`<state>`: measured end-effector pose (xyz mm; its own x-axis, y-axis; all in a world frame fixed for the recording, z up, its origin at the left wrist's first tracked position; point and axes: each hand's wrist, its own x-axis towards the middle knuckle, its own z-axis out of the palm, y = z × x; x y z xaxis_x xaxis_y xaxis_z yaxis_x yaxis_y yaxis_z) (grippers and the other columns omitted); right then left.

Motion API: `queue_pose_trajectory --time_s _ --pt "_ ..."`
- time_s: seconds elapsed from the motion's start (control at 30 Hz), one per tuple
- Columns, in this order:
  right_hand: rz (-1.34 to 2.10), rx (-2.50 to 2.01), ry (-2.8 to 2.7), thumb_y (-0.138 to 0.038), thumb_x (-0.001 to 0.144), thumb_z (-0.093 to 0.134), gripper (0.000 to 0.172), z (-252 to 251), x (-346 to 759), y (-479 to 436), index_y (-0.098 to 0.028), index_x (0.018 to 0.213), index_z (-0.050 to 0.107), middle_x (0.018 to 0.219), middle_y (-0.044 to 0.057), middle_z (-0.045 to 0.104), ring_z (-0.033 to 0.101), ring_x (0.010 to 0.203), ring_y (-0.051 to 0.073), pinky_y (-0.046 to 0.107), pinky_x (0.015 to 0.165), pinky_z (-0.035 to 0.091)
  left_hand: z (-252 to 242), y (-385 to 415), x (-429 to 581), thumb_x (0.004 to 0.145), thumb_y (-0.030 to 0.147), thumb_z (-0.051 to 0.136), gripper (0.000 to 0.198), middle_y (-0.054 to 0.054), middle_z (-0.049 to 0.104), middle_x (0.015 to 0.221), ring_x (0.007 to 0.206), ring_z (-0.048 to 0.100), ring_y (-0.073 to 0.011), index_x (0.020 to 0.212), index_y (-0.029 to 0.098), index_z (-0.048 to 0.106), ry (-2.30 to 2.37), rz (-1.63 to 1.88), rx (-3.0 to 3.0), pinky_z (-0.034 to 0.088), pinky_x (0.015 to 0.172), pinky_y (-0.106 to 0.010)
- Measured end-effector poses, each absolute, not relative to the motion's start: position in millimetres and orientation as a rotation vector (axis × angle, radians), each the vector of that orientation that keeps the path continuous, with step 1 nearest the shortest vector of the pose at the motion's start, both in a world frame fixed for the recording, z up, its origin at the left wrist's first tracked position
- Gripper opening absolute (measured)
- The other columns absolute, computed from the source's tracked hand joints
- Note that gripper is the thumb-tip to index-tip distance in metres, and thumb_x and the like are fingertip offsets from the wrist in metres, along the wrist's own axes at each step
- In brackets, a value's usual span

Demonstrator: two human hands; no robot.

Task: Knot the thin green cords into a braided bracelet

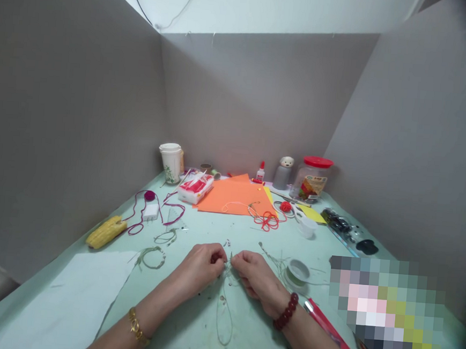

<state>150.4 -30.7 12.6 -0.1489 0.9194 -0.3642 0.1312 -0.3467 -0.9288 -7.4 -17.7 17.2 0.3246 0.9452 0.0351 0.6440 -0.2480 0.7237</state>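
Observation:
My left hand [209,261] and my right hand [251,273] are close together over the middle of the table, fingertips pinched on a thin green cord [224,332]. A loop of that cord hangs down toward me and lies on the tabletop, with a small brownish bead-like piece near its upper part. The exact grip between the fingertips is too small to make out. Just beyond the hands lie a few tiny beads [227,243]. Right of my right hand stands a spool of green cord [298,273], with loose strands beside it. Two coiled green cord bracelets [154,258] lie left of my left hand.
White paper [74,296] covers the left front; a corn cob [106,232] lies behind it. Orange sheets [231,196], a tissue pack [195,187], red cord [267,220] and a clear jar [311,180] sit farther back. A red cutter-like tool [333,333] lies by my right forearm. Grey partitions enclose the table.

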Motion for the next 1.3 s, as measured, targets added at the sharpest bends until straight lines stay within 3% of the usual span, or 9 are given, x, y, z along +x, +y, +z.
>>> queue_pose_trajectory --time_s 0.3,0.53,0.77,0.97,1.07,1.3 --pt "1.614 -1.436 -1.188 -0.030 0.074 0.049 0.018 12 153 -29 -0.020 0.066 0.036 0.051 -0.010 0.026 0.017 0.039 0.003 0.018 0.034 0.009 9 -23 3 0.078 0.037 0.042 0.031 0.001 0.054 0.055 0.052 0.046 -0.0105 0.063 0.015 0.058 1.405 0.630 1.834 0.029 0.050 -0.022" --pt "1.661 -1.403 -1.157 -0.034 0.078 0.046 0.019 17 155 -30 -0.019 0.068 0.042 0.050 -0.010 0.023 0.015 0.038 0.003 0.018 0.034 0.008 -3 -17 4 0.075 0.031 0.040 0.024 -0.002 0.065 0.066 0.045 0.043 -0.0074 0.065 0.015 0.056 1.303 0.595 1.641 0.030 0.045 -0.020" --pt "1.662 -1.405 -1.131 -0.034 0.079 0.045 0.018 18 155 -32 -0.018 0.070 0.045 0.050 -0.010 0.025 0.016 0.037 0.003 0.017 0.033 0.009 4 -16 2 0.072 0.031 0.042 0.025 -0.003 0.064 0.068 0.044 0.043 -0.0070 0.074 0.014 0.059 1.256 0.579 1.506 0.030 0.042 -0.019" --pt "1.559 -1.433 -1.153 -0.018 0.073 0.044 0.004 15 156 -31 -0.018 0.070 0.044 0.054 -0.006 0.042 0.037 0.039 0.005 0.018 0.036 0.032 1 -16 2 0.074 0.035 0.043 0.029 -0.004 0.064 0.069 0.046 0.045 -0.0078 0.076 0.013 0.062 1.254 0.604 1.476 0.031 0.043 -0.020" --pt "1.546 -1.442 -1.170 -0.007 0.069 0.036 0.017 12 157 -27 -0.016 0.077 0.048 0.058 -0.003 0.050 0.046 0.041 0.007 0.021 0.041 0.041 -3 -16 4 0.071 0.037 0.051 0.026 -0.002 0.060 0.062 0.046 0.044 -0.0073 0.070 0.013 0.060 1.273 0.636 1.508 0.030 0.045 -0.020" --pt "1.435 -1.495 -1.181 -0.009 0.075 0.037 0.012 13 156 -25 -0.017 0.079 0.044 0.058 -0.002 0.057 0.052 0.040 0.010 0.021 0.037 0.042 -4 -16 6 0.067 0.029 0.053 0.015 0.002 0.052 0.055 0.045 0.040 -0.0063 0.066 0.014 0.055 1.275 0.659 1.482 0.029 0.045 -0.020"
